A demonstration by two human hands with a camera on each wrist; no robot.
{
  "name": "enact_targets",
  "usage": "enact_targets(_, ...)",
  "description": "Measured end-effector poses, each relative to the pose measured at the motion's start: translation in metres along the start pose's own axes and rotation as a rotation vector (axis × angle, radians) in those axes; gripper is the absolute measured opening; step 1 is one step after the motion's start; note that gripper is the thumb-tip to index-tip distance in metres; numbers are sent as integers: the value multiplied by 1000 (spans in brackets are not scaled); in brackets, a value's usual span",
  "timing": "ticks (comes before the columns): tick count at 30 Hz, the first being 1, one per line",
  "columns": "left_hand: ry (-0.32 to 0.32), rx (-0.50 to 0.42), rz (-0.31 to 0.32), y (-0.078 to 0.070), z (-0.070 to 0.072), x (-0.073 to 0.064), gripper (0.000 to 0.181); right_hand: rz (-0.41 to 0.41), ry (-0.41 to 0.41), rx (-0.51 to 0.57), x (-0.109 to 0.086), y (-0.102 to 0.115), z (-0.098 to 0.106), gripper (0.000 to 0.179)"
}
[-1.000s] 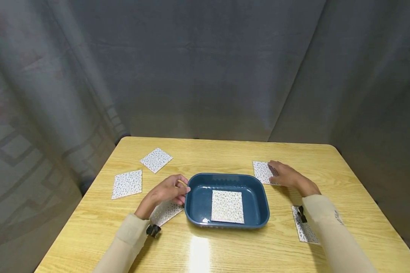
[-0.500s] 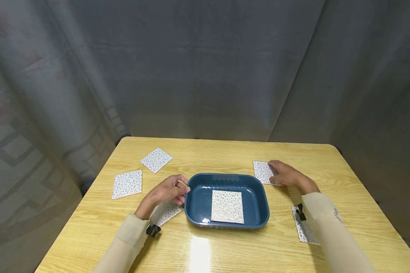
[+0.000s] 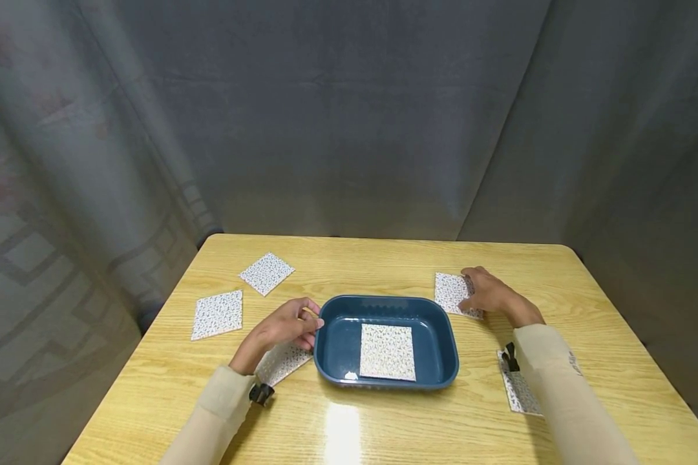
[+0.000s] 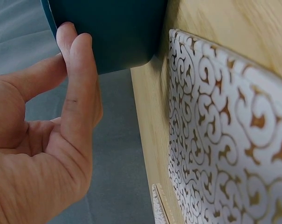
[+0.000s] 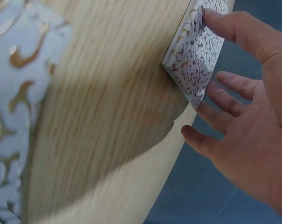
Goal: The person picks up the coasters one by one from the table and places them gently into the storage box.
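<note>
In the head view my left hand (image 3: 286, 324) pinches the left rim of a deep blue baking dish (image 3: 450, 378); the left wrist view shows its fingertips at the dish wall (image 4: 117, 32). One square white coaster (image 3: 387, 352) with a gold scroll pattern lies inside the dish. Another coaster (image 4: 229, 130) rests on the table beneath my left hand. At the back right my right hand (image 3: 491, 297) spans a matching coaster (image 3: 450, 292), thumb on its near part and fingers at its far and right edges. The right wrist view shows the thumb on this coaster's face (image 5: 194, 60).
Two more coasters, one nearer (image 3: 217, 314) and one farther back (image 3: 267, 273), lie on the left of the wooden table (image 3: 407, 426). Under the right forearm is another coaster (image 3: 519, 391), partly covered by the sleeve. Grey curtains (image 3: 337, 129) hang behind the table.
The coaster at my right hand has shifted slightly to the right and turned a little, together with the hand. My left hand and the dish have stayed in place.
</note>
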State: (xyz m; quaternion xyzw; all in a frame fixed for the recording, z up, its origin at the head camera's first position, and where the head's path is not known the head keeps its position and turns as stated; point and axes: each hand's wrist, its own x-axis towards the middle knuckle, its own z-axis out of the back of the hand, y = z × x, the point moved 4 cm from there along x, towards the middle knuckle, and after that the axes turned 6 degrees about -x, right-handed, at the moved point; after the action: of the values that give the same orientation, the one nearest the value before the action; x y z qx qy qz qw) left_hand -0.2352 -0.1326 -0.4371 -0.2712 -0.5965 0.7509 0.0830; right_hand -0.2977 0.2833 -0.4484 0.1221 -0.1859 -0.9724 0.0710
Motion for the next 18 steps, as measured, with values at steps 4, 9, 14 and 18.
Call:
enact_targets(4, -3, 0, 6, -1, 0, -1, 25, -4, -10, -43, -3, 3, 4, 91)
enact_targets(9, -2, -2, 8, 0, 0, 0, 27, -11, -33, -83, -6, 8, 8, 88)
enact_targets(14, -4, 2, 11, 0, 0, 0, 27, -18, -73, -105, -8, 8, 12, 83)
enact_targets(18, -4, 11, 7, 0, -1, 0, 26, -20, -109, -116, -11, 8, 14, 76)
